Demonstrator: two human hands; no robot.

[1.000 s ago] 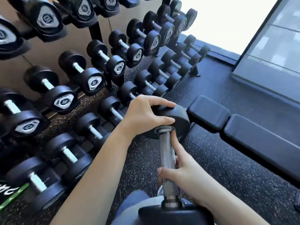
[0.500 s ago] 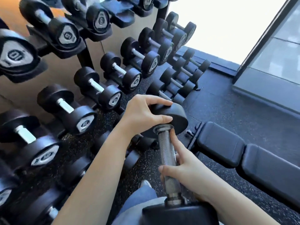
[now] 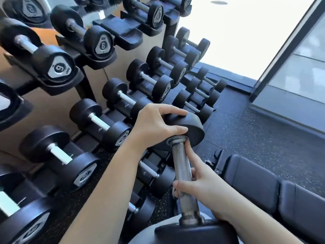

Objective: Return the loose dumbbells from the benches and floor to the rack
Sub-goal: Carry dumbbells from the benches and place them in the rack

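We've got the dumbbell (image 3: 194, 128) aimed at the rack (image 3: 123, 33), left hand (image 3: 154, 125) cupping its far end, probably to steer, right hand (image 3: 202, 189) curled round the handle (image 3: 180, 162) taking the weight.

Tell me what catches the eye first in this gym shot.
Front and centre, a dumbbell is held in both hands. The left hand grips its far head and the right hand wraps the knurled handle. The rack, with its rows of black dumbbells, fills the left side, and a padded bench lies at the lower right.
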